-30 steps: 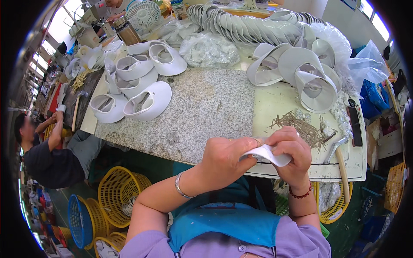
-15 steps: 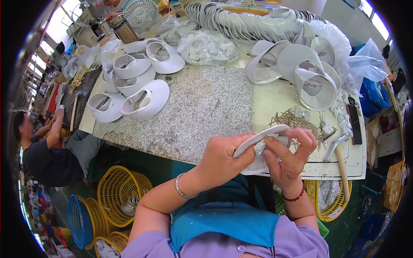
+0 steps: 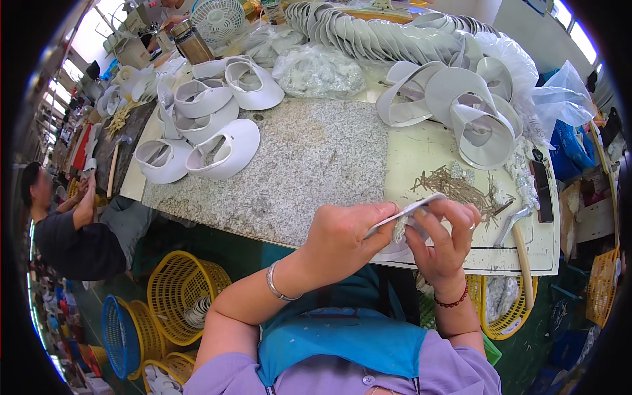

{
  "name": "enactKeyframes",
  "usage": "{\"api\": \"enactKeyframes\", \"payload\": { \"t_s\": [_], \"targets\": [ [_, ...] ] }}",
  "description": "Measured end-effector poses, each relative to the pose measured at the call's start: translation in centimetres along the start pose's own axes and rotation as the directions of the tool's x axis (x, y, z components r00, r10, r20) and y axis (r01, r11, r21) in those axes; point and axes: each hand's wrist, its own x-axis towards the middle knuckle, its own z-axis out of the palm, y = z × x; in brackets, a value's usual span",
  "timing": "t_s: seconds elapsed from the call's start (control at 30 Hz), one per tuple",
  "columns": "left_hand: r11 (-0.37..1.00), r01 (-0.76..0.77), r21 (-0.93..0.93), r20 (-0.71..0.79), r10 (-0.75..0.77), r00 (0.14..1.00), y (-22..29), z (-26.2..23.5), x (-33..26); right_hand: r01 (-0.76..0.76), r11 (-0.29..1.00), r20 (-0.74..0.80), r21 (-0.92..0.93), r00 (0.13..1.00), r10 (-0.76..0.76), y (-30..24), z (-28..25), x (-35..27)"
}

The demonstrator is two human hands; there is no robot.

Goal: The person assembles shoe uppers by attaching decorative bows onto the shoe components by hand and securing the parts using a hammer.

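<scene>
Both my hands hold one white curved piece, which looks like a shoe upper (image 3: 421,205), over the table's front edge. My left hand (image 3: 349,234) pinches its left side between thumb and fingers. My right hand (image 3: 440,237) is closed round its right side, with fingertips at a small silvery, crumpled bit (image 3: 399,230) under the upper edge. The piece is turned nearly edge-on, so most of its face is hidden. Just beyond my right hand lies a pile of thin brown sticks or pins (image 3: 457,186).
Finished-looking white pieces (image 3: 224,150) stand at the left, more loops (image 3: 484,125) at the right, and a long stack (image 3: 375,36) behind. A hammer (image 3: 522,253) overhangs the right front edge beside a phone (image 3: 541,191). Yellow baskets (image 3: 174,276) stand below. Another person (image 3: 76,230) sits left.
The white piece has tipped so that it shows nearly edge-on, its opening less visible. My hands have shifted only slightly, keeping their hold.
</scene>
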Motion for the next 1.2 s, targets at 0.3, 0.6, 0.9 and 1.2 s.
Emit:
{"api": "enactKeyframes", "payload": {
  "t_s": [0.3,0.6,0.9,1.2],
  "targets": [
    [0.982,-0.172,0.077,-0.016,0.174,0.985,-0.3,0.0,0.1,-0.027,0.996,0.158,0.079,0.987,0.014,0.3,-0.8,0.4],
    [0.963,-0.202,0.177,0.142,0.178,0.974,-0.2,-1.0,0.7,-0.021,0.99,0.152,0.143,0.988,-0.001,0.4,-0.3,0.6],
    [0.969,-0.21,0.129,0.067,0.203,0.977,-1.3,-0.5,0.4,-0.099,0.954,0.182,0.283,0.982,0.047,0.3,0.5,0.6],
    [0.999,-0.042,0.034,-0.049,0.043,0.998,-1.7,0.2,-0.4,-0.286,0.887,0.247,0.363,0.947,0.205,-1.1,0.4,0.6]
  ]
}}
